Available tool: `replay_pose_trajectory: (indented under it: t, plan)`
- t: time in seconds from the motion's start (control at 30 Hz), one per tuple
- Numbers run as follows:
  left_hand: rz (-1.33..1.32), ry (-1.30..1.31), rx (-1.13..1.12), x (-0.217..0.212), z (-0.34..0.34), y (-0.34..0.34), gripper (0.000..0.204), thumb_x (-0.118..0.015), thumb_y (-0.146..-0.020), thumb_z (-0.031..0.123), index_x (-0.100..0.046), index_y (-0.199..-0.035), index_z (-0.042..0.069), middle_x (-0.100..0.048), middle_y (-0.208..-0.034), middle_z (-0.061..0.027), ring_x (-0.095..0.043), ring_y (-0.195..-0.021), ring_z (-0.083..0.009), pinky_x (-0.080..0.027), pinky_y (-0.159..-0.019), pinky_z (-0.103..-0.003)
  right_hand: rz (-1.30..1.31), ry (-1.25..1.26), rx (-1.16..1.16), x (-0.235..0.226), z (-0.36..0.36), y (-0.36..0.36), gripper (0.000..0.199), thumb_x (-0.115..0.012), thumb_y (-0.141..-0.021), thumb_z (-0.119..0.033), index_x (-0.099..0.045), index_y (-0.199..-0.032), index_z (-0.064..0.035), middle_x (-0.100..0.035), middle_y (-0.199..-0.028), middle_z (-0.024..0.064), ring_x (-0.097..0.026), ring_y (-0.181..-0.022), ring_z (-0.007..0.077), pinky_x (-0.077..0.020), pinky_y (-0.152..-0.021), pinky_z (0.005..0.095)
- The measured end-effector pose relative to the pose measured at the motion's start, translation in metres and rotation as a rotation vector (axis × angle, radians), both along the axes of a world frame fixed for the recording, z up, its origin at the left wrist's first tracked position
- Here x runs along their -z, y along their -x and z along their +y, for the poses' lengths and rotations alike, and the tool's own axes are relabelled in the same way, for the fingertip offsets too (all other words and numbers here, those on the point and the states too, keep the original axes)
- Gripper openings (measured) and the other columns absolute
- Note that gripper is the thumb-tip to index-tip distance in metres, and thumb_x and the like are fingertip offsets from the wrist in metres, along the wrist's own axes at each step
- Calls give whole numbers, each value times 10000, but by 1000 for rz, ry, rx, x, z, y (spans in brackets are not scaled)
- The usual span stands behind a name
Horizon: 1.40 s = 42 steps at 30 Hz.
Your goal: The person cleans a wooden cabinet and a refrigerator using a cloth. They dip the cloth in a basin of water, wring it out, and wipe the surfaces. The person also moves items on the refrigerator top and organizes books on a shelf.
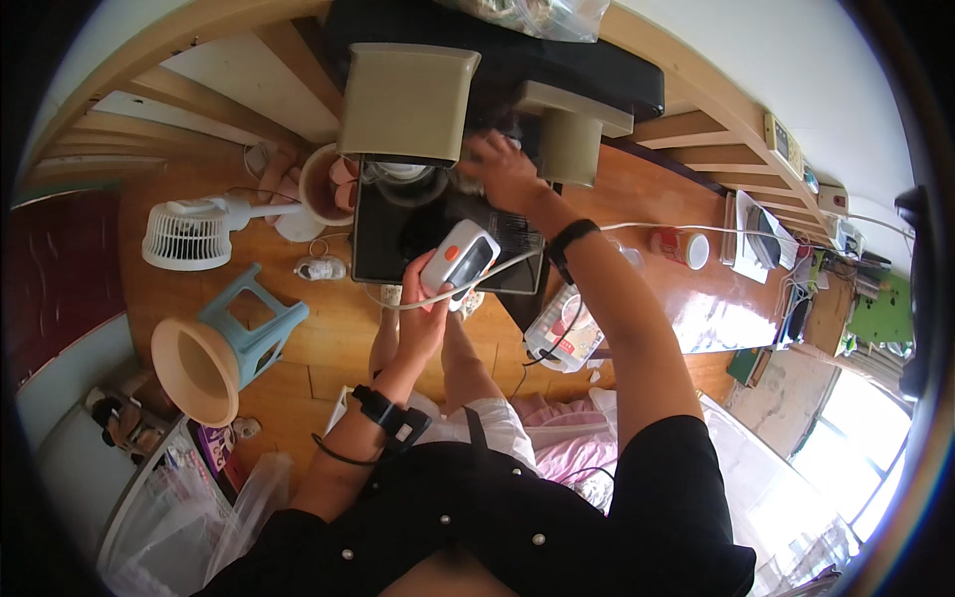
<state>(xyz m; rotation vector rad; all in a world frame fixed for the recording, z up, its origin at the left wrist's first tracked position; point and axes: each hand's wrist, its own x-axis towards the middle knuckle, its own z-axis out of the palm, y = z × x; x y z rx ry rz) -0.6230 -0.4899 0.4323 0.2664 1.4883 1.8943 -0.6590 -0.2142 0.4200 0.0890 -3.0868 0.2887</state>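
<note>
My left hand [426,303] is closed around a white and grey handheld device [461,261] with an orange button and a small screen. A white cable [507,261] runs across just below it. My right hand [505,171] reaches over a black tray-like surface [378,254], its fingers apart and somewhat blurred. It is between a large beige bin [410,104] and a smaller beige container [570,144]. Nothing shows in its grasp. Beneath the large bin sits a round clear dish [408,184], partly hidden. Fine black bristles or teeth [512,234] show at the surface's right side.
A white fan [187,235], a blue stool [254,323] and a peach-coloured tub [195,370] stand at left. A pink bucket [326,184] is beside the black surface. To the right are a lidded jar [681,247] and a plastic box [565,333].
</note>
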Motion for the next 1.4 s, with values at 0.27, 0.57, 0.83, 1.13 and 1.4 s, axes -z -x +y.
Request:
replay_pose_trajectory:
  t: [0.27, 0.57, 0.83, 1.13, 1.4]
  plan:
    - [64, -42, -29, -8, 2, 10, 566, -653, -981, 124, -369, -1463, 39, -482, -1390, -105, -481, -1282, -195, -366, -1102, -344, 58, 8, 530, 29, -11, -14, 391, -610, -807, -104, -634, -1190, -178, -551, -1218, 95, -514, -1187, 383, -508, -956, 501]
    - [85, -103, -43, -8, 4, 22, 565, -650, -984, 121, -368, -1466, 39, -494, -1382, -104, -489, -1275, -195, -380, -1097, -346, -125, 263, 1128, -1, -18, -21, 384, -513, -932, -363, -612, -1221, -131, -656, -1173, 256, -539, -1176, 511, -499, -930, 535]
    - [144, -112, -76, -8, 10, 27, 555, -631, -973, 73, -380, -1466, 37, -474, -1412, -129, -503, -1290, -233, -479, -1039, -355, -233, 166, 917, 10, -63, -84, 327, -599, -848, -160, -596, -1170, -101, -608, -1096, 244, -572, -1045, 499, -498, -912, 537]
    - [253, -96, -60, 0, 14, 38, 558, -615, -979, 60, -365, -1476, 24, -433, -1483, -167, -503, -1325, -270, -408, -1117, -386, 105, 223, 629, -23, -51, -65, 352, -621, -747, -40, -677, -1086, -119, -600, -1136, 141, -523, -1115, 401, -468, -942, 512]
    - [249, -73, -39, 2, 21, 29, 562, -618, -1012, 183, -350, -1480, 27, -431, -1451, -136, -475, -1321, -239, -388, -1119, -388, -142, 146, 457, -3, -66, -59, 487, -738, -684, -50, -656, -1154, -148, -559, -1237, 126, -501, -1134, 425, -474, -993, 469]
